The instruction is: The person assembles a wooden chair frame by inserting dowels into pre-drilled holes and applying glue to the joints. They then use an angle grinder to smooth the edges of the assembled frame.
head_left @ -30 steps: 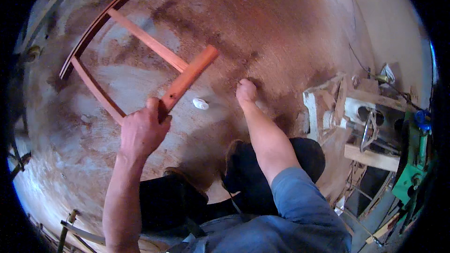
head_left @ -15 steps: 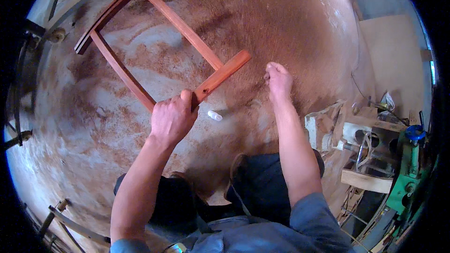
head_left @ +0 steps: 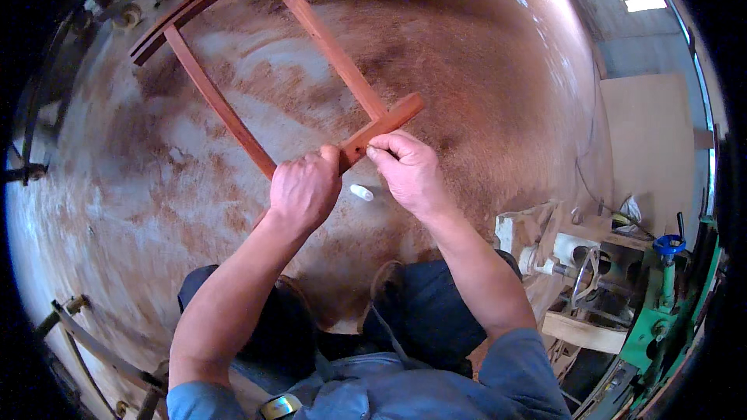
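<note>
Holding the red wooden frame (head_left: 325,45), at eleven o'clock, in a closed left hand (head_left: 306,190). Now bringing the right hand (head_left: 412,173) to the near bar (head_left: 398,115), so touching with both; can't tell if pinching anything.

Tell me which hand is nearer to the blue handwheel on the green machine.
Right. The right hand, at the red wooden frame, is to the left of the blue handwheel; the left hand, gripping that frame, is farther left.
</note>
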A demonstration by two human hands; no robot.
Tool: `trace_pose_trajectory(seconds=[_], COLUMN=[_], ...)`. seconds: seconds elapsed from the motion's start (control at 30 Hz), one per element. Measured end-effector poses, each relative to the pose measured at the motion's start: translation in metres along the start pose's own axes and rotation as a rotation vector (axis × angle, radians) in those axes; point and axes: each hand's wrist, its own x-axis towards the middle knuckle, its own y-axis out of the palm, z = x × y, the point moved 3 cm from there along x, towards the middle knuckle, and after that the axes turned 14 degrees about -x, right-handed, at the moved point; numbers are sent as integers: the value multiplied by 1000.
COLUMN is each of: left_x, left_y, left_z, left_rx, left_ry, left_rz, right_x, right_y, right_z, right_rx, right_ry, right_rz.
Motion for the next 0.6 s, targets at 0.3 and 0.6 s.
trace_pose_trajectory(seconds=[0.3, 0.6], left_x=[-5, -1], left_y=[-2, -2], left_z=[2, -3], left_rx=[-26, -12], left_ry=[23, 13], left_rz=[-50, 6], right_x=[0, 6], right_y=[10, 11], right_z=[2, -4], right_rx=[-152, -216], right_ry=[-118, -180], right_rz=[11, -25])
